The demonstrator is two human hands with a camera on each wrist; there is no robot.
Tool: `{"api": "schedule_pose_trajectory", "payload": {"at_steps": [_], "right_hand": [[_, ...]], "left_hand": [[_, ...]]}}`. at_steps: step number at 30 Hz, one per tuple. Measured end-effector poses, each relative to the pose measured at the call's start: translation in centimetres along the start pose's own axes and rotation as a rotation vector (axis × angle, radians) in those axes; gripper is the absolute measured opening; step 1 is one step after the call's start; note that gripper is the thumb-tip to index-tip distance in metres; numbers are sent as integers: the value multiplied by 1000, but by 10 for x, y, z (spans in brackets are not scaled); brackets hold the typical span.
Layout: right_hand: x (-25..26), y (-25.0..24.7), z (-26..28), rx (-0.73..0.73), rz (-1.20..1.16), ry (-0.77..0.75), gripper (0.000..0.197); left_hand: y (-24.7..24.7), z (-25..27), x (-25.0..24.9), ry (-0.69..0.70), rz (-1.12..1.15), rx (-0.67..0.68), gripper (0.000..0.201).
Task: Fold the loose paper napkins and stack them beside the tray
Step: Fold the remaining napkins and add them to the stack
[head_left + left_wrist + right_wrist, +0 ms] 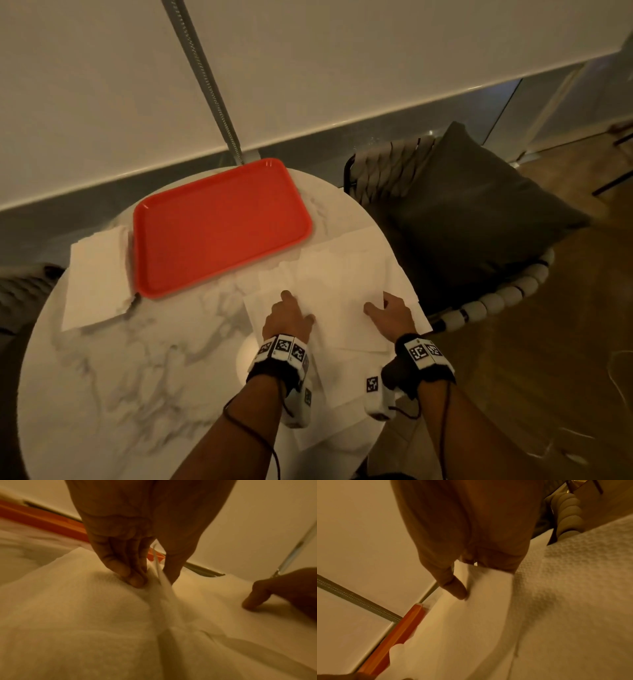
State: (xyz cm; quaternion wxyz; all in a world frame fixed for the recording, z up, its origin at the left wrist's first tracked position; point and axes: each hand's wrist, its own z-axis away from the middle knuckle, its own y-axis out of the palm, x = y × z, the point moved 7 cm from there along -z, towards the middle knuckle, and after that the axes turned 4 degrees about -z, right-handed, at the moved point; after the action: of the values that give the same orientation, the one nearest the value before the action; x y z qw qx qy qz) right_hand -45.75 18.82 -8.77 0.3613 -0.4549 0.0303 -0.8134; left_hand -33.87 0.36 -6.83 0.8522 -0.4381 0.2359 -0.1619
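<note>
**Both hands on the loose napkins, R side of table**

Your left hand [287, 317] is down on the top napkin [337, 301]. In the left wrist view its fingers [120, 566] and thumb pinch up a ridge of that paper. Your right hand [394, 313] sits at the same sheet's R edge; in the right wrist view the thumb [453, 586] presses onto the paper while the fingers curl over its far edge, so it's gripping the sheet.

The loose napkins [346, 253] lie spread and overlapping on the marble table [113, 383], just R of and in front of the red tray [219, 226], some hanging past the table rim. A folded stack [97, 277] lies on the tray's L side, touching its edge.

Bkgd: grey cushion [479, 212] on a chair to the R, metal hose [202, 78] against the wall.
</note>
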Motion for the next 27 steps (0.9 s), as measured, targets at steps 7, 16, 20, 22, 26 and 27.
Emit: {"api": "schedule_pose_trajectory", "payload": {"at_steps": [7, 16, 20, 22, 26, 27], "right_hand": [[0, 9, 0, 37, 72, -51, 35], [6, 20, 26, 63, -374, 10, 29], [1, 25, 21, 93, -554, 64, 76], [0, 18, 21, 42, -429, 18, 68], [19, 9, 31, 25, -337, -174, 18], [29, 11, 37, 67, -366, -204, 19]], "left_hand": [[-30, 23, -1, 5, 33, -98, 30], [-9, 59, -62, 372, 48, -169, 19], [16, 62, -72, 495, 17, -46, 27], [21, 64, -71, 511, 18, 30, 37], [-3, 57, -47, 396, 367, -29, 37], [-10, 52, -35, 335, 484, -59, 30]]}}
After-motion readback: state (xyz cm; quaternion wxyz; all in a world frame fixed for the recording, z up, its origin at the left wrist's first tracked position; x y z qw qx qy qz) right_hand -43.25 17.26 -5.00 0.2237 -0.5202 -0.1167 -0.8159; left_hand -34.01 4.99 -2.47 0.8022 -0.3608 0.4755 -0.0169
